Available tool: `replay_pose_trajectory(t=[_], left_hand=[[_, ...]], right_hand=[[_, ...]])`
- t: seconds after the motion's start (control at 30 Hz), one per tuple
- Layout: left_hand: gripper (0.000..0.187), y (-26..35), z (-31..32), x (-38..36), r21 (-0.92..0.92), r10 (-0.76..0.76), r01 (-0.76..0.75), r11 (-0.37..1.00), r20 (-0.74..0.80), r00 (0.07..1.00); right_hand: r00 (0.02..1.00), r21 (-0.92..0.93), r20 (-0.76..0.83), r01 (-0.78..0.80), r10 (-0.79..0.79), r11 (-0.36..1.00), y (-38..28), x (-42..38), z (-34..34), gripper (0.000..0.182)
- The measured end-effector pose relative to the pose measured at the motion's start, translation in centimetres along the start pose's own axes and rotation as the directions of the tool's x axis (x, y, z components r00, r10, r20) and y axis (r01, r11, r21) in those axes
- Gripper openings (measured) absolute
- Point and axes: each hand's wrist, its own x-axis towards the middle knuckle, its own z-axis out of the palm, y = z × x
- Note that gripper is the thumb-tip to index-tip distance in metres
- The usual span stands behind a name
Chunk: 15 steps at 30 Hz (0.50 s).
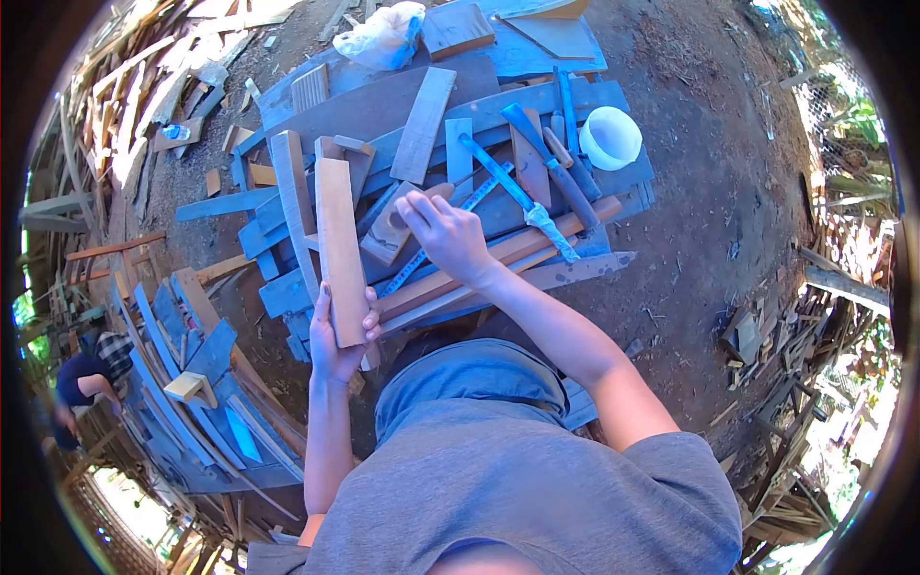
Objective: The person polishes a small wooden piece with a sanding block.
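Observation:
My left hand (340,335) grips the lower end of a smooth wooden board (341,244), fingers and thumb on its two edges, tilted up over the workbench (287,292). My right hand (448,238) is closed, fingers curled together, right of the board; whatever they hold, if anything, is hidden. Beside those fingers lies a wooden block (388,235) with dark spots. A blue-tinted ruled strip (402,273), like a measuring tape or ruler, runs beneath my right hand. Close to it lies a long tool with a wrapped handle (508,187).
Several wooden-handled tools (570,187) lie on the right of the bench by a white bucket (610,139). A plastic bag (381,36) sits at the far edge. Scrap wood (134,67) is piled at left; another person (91,383) is beside a second bench (278,474).

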Motion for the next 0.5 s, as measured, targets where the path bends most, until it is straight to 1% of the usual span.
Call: replay_pose_trajectory(t=[0.03, 0.07, 0.1, 0.13, 0.17, 0.2, 0.27, 0.3, 0.37, 0.4, 0.43, 0.5], left_hand=[[0.05, 0.0, -0.1, 0.0, 0.0, -0.001, 0.001, 1.0, 0.002, 1.0], [0.05, 0.0, -0.2, 0.0, -0.019, -0.009, 0.009, 1.0, 0.001, 1.0], [0.05, -0.1, -0.3, -0.1, -0.037, -0.018, 0.017, 0.999, -0.003, 1.0], [0.05, -0.2, -0.3, -0.2, -0.036, -0.02, 0.02, 0.999, -0.007, 1.0], [0.051, -0.2, -0.3, -0.4, -0.024, 0.005, -0.006, 1.0, -0.02, 1.0], [0.052, -0.2, -0.2, -0.4, -0.012, 0.034, -0.034, 0.999, -0.03, 0.999], [0.052, -0.2, -0.1, -0.7, -0.015, 0.038, -0.038, 0.999, -0.031, 0.999], [0.053, -0.2, -0.1, -0.8, -0.018, 0.04, -0.041, 0.999, -0.028, 0.999], [0.053, -0.3, 0.1, -0.9, -0.039, 0.046, -0.048, 0.998, -0.041, 0.998], [0.053, -0.3, 0.1, -0.9, -0.061, 0.052, -0.055, 0.997, -0.053, 0.997], [0.053, -0.4, 0.2, -0.9, -0.058, 0.055, -0.058, 0.997, -0.051, 0.997], [0.053, -0.6, 0.1, -0.8, -0.048, 0.068, -0.071, 0.996, -0.048, 0.996]], right_hand=[[0.999, 0.02, 0.019, 0.046, -0.046, 0.999, 0.0, -0.3, -0.3, 0.038], [0.997, 0.018, 0.008, 0.075, -0.076, 0.997, -0.1, -0.3, -0.5, 0.038], [0.997, 0.018, 0.01, 0.072, -0.072, 0.997, -0.1, -0.1, -0.9, 0.038], [0.994, 0.051, -0.012, 0.112, -0.112, 0.992, -0.2, 0.1, -1.4, 0.038], [0.988, 0.084, -0.036, 0.153, -0.151, 0.985, -0.3, 0.3, -1.8, 0.039], [0.988, 0.086, -0.037, 0.153, -0.15, 0.984, -0.5, 0.9, -2.6, 0.039], [0.959, 0.041, 0.025, 0.281, -0.282, 0.959, -1.1, 1.5, -4.0, 0.038], [0.96, 0.042, 0.026, 0.279, -0.28, 0.959, -0.9, 1.7, -3.7, 0.038], [0.889, 0.005, 0.1, 0.449, -0.447, 0.893, 0.1, 2.6, -2.1, 0.036], [0.853, 0.033, 0.193, 0.488, -0.485, 0.872, 1.1, 2.8, -0.4, 0.035], [0.853, 0.031, 0.188, 0.489, -0.486, 0.872, 2.2, 2.9, 0.9, 0.035], [0.73, 0.065, 0.387, 0.587, -0.563, 0.807, 4.0, 3.3, 3.3, 0.034]])
